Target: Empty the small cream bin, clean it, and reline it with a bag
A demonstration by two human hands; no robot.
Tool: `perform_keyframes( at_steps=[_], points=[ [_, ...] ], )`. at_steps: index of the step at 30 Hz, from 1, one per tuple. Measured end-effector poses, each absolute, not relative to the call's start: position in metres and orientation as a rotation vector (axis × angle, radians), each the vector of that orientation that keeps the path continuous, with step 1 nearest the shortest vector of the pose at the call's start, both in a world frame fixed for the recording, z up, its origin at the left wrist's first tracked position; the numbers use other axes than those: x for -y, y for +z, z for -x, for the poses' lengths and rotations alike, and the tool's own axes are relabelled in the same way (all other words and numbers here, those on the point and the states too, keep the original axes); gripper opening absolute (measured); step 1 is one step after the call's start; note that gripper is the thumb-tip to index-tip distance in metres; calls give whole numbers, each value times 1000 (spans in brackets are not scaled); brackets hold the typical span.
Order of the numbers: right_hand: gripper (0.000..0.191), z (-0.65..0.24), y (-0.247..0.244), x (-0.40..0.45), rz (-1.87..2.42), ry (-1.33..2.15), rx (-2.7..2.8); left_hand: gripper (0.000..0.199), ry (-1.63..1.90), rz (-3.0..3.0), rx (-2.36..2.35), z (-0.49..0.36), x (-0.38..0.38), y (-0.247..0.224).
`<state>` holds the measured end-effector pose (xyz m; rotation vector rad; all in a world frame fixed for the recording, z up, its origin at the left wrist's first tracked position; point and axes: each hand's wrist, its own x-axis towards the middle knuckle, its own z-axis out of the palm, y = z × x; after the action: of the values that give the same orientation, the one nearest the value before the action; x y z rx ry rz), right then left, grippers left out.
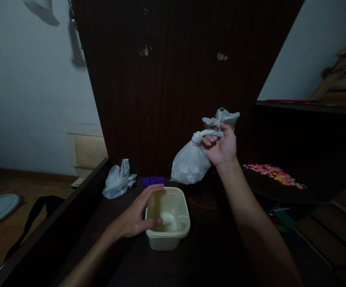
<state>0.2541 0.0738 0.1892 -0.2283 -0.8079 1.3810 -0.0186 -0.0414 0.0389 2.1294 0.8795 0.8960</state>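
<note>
Left hand (138, 218): half-spread, holding a cream box (165, 244) by its left rim
Right hand (223, 146): closed on the top of a knotted white bag (190, 165)
Cream box: on the table (131, 265)
White bag: beyond it, rightward
Far left: crumpled bag (117, 182), purple thing (152, 181) beside

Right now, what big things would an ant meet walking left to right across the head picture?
White oval object, crumpled white plastic bag, cream rectangular plastic tub, knotted white plastic bag, pile of small pink-and-yellow pieces.
</note>
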Motion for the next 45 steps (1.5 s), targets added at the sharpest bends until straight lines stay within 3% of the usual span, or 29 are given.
perform_keyframes(
  at_steps=[12, 21, 25, 36, 40, 45],
  points=[
    [35, -240, 150, -99, 563, 1282, 879, 75, 898, -2074, -872, 24, 50, 34],
    [27, -233, 43, -126, 1117, 1092, 1342, 84, 963, -1899, -864, 20, 54, 29],
    [14, -240, 10, -122, 1269, 928, 1649, 87, 1005, -1850, -812, 22, 55, 25],
    [58, -261, -11, -104, 1332, 427, 2202, 104, 1090, -1682, -621, 21, 57, 0],
    [65, -261, -28, -93, 1353, 330, 2320, 121, 1138, -1663, -534, 16, 59, -10],
    [59, -261, -37, -86, 1494, 191, 2302, 132, 1170, -1658, -562, 10, 62, -20]
  ],
)
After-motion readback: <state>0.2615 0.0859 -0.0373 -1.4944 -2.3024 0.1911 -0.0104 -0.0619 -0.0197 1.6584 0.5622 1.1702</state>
